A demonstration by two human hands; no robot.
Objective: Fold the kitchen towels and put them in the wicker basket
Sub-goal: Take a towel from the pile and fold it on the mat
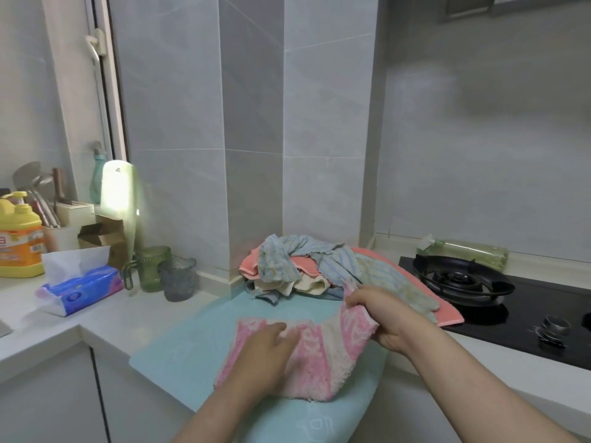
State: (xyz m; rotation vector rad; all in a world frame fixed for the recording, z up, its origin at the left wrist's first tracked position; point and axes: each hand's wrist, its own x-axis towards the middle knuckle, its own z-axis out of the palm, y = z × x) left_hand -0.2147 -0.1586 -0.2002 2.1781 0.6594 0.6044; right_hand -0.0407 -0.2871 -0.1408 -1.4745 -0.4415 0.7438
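Your left hand lies flat, fingers spread and pressing down on the pink-and-white checked towel at lower centre of the frame. It grips nothing; it seems to be there as an anchor, so the cloth cannot slide across the smooth pale blue mat beneath it. Your right hand, just right of centre, has its fingers closed in a pinch on the towel's far right corner and lifts that edge off the mat, so the cloth sags in a curve between your two hands. That hold reads as the start of a fold: one side pinned, the other raised to be carried over.

The rest of the work waits behind, in the middle of the frame: a loose heap of towels in blue stripes, cream and coral, bunched into the corner where the tiled pillar meets the counter, and trailing right toward the gas hob. None in that heap looks folded.

The wicker basket is nowhere in view, so you will have to look for it once this towel is done.

At left, the tissue pack and two glass cups stand well apart from the mat, out of your way.
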